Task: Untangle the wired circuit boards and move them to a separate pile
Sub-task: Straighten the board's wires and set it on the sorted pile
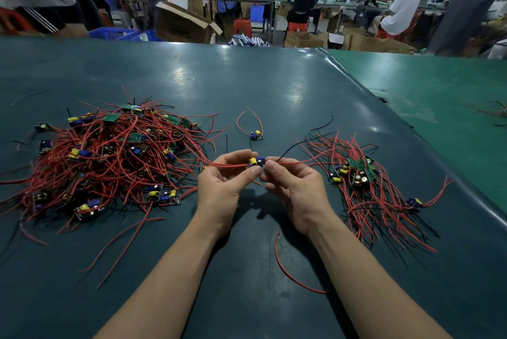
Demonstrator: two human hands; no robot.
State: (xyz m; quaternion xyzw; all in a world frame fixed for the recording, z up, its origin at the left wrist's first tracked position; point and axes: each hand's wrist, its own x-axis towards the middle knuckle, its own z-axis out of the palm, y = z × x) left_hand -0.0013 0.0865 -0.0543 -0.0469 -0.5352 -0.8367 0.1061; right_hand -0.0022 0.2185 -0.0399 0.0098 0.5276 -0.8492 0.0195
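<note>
Both hands' fingers point(253, 171) pinch one wired circuit board point(257, 161); no writing on it is legible.

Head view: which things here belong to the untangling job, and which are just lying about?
Job:
- held circuit board, pinched by left hand and right hand
- tangled pile
- sorted pile
- lone board between the piles

Lying about:
- loose red wire
- cardboard box
- blue crate
</note>
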